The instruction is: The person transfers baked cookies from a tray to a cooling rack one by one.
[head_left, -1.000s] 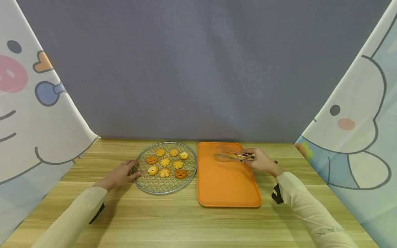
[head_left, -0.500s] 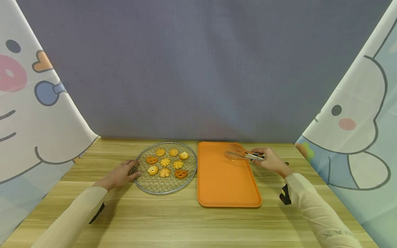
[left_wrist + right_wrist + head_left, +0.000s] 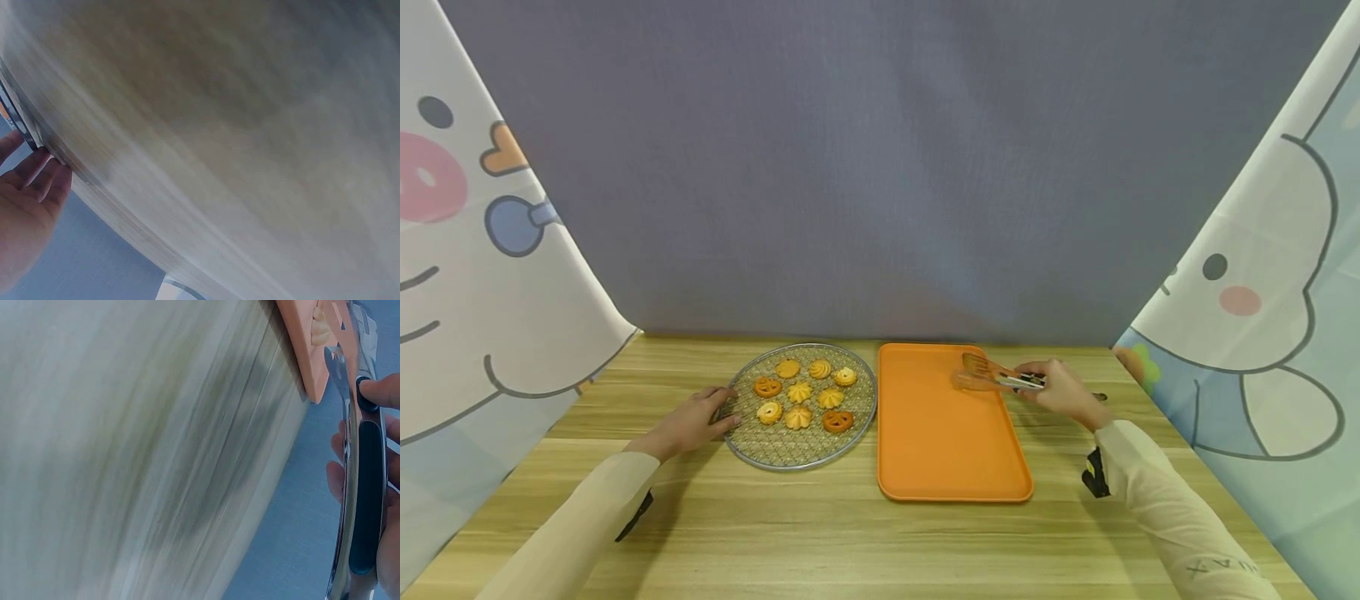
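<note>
My right hand [image 3: 1058, 390] grips metal tongs [image 3: 365, 481] with dark handle pads, thumb on the upper arm and fingers around the lower one. Their slotted heads spread apart low over the far right part of the orange tray [image 3: 951, 458]. A pale cookie [image 3: 320, 328] lies on the tray beside the tong heads in the right wrist view; in the head view the tongs cover it. My left hand [image 3: 688, 423] holds the left rim of a round wire-mesh rack [image 3: 790, 457], fingers and thumb at its edge. Several cookies [image 3: 799, 392] lie on that rack.
Rack and tray stand side by side on a wooden table [image 3: 775, 533]. Behind them rises a grey cloth backdrop [image 3: 880, 183], with cartoon-printed cloths [image 3: 1262, 350] at both sides.
My right hand has drawn the tongs to the right, from over the tray's upper middle toward its right edge, slowing lately. The left hand and the rack have stayed put.
</note>
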Action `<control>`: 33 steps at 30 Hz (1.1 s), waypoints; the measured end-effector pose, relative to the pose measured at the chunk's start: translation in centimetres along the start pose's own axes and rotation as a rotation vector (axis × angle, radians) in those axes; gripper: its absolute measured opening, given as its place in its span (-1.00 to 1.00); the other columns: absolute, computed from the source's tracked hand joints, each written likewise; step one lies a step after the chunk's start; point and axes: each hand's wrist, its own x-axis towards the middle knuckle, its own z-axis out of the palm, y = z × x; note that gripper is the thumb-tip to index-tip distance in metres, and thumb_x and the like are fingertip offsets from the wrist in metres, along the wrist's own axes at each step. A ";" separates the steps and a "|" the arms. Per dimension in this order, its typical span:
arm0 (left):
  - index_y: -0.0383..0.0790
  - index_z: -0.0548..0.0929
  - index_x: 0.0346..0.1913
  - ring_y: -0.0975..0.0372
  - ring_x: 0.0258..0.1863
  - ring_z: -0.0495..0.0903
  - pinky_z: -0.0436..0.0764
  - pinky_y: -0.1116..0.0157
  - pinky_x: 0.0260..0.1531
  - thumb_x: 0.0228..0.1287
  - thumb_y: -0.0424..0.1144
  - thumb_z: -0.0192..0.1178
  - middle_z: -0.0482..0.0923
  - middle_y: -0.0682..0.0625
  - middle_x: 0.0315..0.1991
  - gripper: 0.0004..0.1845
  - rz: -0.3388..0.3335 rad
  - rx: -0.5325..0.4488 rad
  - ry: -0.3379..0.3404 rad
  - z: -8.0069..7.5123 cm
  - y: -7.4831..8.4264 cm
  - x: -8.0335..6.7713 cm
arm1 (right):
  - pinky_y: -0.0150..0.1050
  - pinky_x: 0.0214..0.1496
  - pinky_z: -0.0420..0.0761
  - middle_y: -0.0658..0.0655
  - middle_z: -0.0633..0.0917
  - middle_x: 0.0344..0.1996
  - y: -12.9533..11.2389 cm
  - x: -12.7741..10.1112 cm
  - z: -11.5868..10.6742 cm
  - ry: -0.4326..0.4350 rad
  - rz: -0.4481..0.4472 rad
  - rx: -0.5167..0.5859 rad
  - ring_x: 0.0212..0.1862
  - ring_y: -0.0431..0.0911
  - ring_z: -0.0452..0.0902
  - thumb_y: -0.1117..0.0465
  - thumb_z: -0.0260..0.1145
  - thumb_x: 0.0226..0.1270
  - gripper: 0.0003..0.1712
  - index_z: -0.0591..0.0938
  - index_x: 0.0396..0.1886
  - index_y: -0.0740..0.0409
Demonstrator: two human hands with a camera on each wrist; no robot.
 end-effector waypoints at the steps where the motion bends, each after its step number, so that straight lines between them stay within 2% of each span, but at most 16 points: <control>1: -0.41 0.40 0.13 -0.33 0.04 0.38 0.42 -0.19 -0.03 0.25 -0.08 0.14 0.37 -0.43 0.09 -0.48 -0.002 0.000 -0.001 0.0 0.0 0.0 | -0.34 -0.49 0.42 0.36 0.65 -0.15 0.0 0.0 0.0 0.000 -0.001 -0.003 -0.44 -0.13 0.50 0.33 0.34 0.07 -0.61 0.59 -0.05 0.37; 8: -0.41 0.41 0.12 -0.32 0.03 0.38 0.42 -0.19 -0.02 0.25 -0.09 0.14 0.38 -0.43 0.09 -0.48 0.000 0.003 0.000 -0.1 0.1 -0.1 | -0.39 -0.62 0.27 0.34 0.67 -0.20 0.3 -0.1 0.4 -0.015 0.009 -0.016 -0.68 -0.27 0.26 0.33 0.33 0.09 -0.60 0.58 -0.04 0.38; 13: -0.42 0.41 0.12 -0.31 0.04 0.39 0.42 -0.18 -0.02 0.25 -0.10 0.15 0.38 -0.42 0.09 -0.49 0.009 -0.005 0.006 -0.1 0.1 -0.1 | -0.39 -0.65 0.24 0.36 0.67 -0.22 0.3 -0.1 0.4 -0.014 -0.002 -0.016 -0.73 -0.31 0.17 0.35 0.33 0.09 -0.61 0.58 -0.05 0.41; 21: -0.43 0.42 0.11 -0.29 0.04 0.40 0.43 -0.16 -0.01 0.24 -0.10 0.16 0.39 -0.42 0.07 -0.48 0.023 -0.008 0.016 -0.1 0.1 -0.1 | -0.38 -0.65 0.22 0.35 0.67 -0.25 0.3 0.0 0.3 -0.011 -0.024 -0.015 -0.73 -0.34 0.14 0.36 0.32 0.10 -0.64 0.59 -0.08 0.41; 33: -0.43 0.42 0.11 -0.30 0.04 0.39 0.43 -0.16 -0.01 0.24 -0.11 0.15 0.39 -0.42 0.08 -0.49 0.021 -0.010 0.011 -0.2 0.3 -0.1 | -0.38 -0.66 0.23 0.36 0.66 -0.20 0.3 0.2 0.5 -0.026 0.013 -0.012 -0.74 -0.30 0.11 0.33 0.31 0.12 -0.61 0.58 -0.03 0.38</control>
